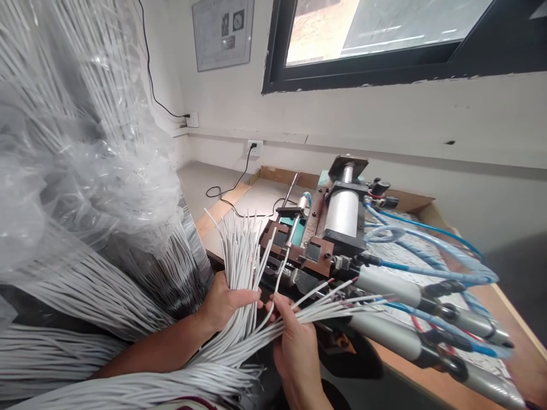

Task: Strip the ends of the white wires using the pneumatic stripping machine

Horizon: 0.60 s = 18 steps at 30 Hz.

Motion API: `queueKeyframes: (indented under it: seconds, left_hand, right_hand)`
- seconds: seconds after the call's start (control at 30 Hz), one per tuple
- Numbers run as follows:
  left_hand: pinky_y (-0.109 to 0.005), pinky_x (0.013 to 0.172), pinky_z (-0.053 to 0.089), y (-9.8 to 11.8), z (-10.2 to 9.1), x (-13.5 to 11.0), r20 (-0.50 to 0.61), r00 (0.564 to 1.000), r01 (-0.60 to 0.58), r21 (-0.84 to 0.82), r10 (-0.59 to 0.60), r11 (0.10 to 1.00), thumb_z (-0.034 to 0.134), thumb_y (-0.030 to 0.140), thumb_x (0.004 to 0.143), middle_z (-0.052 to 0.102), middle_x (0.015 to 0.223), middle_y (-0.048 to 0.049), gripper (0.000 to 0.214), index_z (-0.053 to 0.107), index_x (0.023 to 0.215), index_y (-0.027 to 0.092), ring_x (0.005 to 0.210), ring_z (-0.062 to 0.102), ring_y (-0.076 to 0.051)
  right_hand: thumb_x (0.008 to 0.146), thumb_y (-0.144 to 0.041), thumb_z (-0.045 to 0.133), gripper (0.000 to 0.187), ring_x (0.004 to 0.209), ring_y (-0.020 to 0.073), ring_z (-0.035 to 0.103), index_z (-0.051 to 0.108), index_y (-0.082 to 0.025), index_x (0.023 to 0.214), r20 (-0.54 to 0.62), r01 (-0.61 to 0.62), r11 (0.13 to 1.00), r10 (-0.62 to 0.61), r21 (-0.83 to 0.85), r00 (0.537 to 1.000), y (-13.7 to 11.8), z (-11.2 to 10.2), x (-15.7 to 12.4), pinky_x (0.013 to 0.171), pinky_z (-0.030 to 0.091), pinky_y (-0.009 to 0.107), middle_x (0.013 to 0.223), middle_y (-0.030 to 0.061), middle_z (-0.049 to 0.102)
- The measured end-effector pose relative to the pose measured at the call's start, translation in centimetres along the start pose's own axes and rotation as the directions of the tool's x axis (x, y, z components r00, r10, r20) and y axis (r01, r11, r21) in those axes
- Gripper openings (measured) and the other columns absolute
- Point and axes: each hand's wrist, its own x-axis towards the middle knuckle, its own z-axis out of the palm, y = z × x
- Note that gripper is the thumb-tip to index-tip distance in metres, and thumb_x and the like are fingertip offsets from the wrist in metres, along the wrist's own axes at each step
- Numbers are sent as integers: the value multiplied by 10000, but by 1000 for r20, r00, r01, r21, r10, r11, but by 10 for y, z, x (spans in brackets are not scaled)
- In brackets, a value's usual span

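Note:
My left hand is closed around an upright bundle of white cables, their cut ends fanned out above the fist. With thumb and fingers my right hand pinches a single white cable, whose upper end reaches the front of a pneumatic machine. A second group of cables lies across the right hand and points right; some of its tips show coloured inner wires. Both hands are close together, just in front of the machine.
Silver air cylinders and blue hoses extend to the right. Large bundles of white cable, partly wrapped in clear plastic, crowd the left side. A black power cord runs over the table to a wall socket.

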Motion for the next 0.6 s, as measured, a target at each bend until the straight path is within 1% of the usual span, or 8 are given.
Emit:
queueKeyframes:
  seconds: [0.1, 0.2, 0.23, 0.3, 0.37, 0.43, 0.5, 0.6]
  left_hand:
    - [-268, 530, 454, 1, 0, 0, 24, 999, -25, 17, 25, 1000, 708, 175, 546, 624, 539, -12, 158, 654, 682, 115, 504, 562, -150]
    - [-270, 541, 453, -2, -1, 1, 54, 998, -47, 14, 46, 999, 705, 168, 552, 622, 558, -13, 156, 646, 687, 119, 525, 557, -152]
    - [-270, 551, 452, -3, -2, 1, 57, 997, -60, 14, 59, 998, 708, 167, 551, 620, 570, -11, 160, 641, 688, 122, 538, 554, -151]
    - [-264, 575, 448, -6, -4, 1, 37, 996, -83, 32, 82, 996, 721, 168, 542, 612, 598, -6, 181, 628, 692, 129, 574, 546, -147]
    - [-259, 583, 442, -7, -5, 2, 11, 997, -80, 53, 80, 995, 733, 178, 529, 596, 617, 1, 210, 615, 697, 133, 591, 533, -142]
    - [-258, 584, 437, -6, -5, 2, -3, 998, -64, 58, 65, 996, 733, 187, 526, 579, 617, 6, 216, 600, 688, 134, 590, 522, -138]
    - [-255, 577, 428, -4, -4, 3, -3, 998, -58, 50, 59, 997, 725, 193, 536, 562, 601, 11, 199, 587, 666, 134, 578, 510, -132]
    - [-249, 582, 418, -1, -3, 4, -17, 997, -77, 52, 78, 996, 722, 187, 537, 553, 594, 20, 186, 589, 657, 137, 580, 503, -128]
  right_hand:
    - [558, -378, 743, 260, 491, 124, 449, 625, -151, 605, 55, -62, 997, 60, 37, 997, -5, 3, 3, 517, 362, 262, 509, -19, 521]
    - [554, -380, 758, 273, 529, 132, 474, 647, -153, 657, 211, -155, 987, 144, 39, 967, -9, 6, 2, 554, 384, 267, 555, -15, 543]
    - [544, -380, 768, 281, 540, 133, 480, 647, -155, 661, 243, -166, 986, 155, 26, 958, -8, 6, 2, 561, 387, 267, 568, -13, 551]
    - [534, -385, 777, 291, 552, 134, 485, 648, -158, 664, 228, -129, 992, 128, -13, 965, -6, 4, 1, 568, 386, 265, 580, -11, 565]
    - [566, -406, 758, 291, 564, 142, 494, 656, -163, 688, 160, -42, 998, 51, -56, 986, -1, 0, 1, 578, 388, 270, 584, -9, 578]
    - [613, -421, 726, 282, 589, 156, 515, 667, -166, 715, 117, 38, 994, -25, -105, 993, 3, -5, 1, 601, 398, 284, 614, 1, 603]
    - [627, -412, 718, 282, 650, 183, 549, 684, -165, 758, 137, 80, 984, -58, -157, 989, 7, -10, 0, 654, 414, 306, 681, 22, 642]
    - [613, -380, 735, 286, 742, 223, 581, 703, -155, 788, 212, 101, 966, -50, -238, 976, 12, -16, 0, 745, 416, 342, 753, 55, 676]
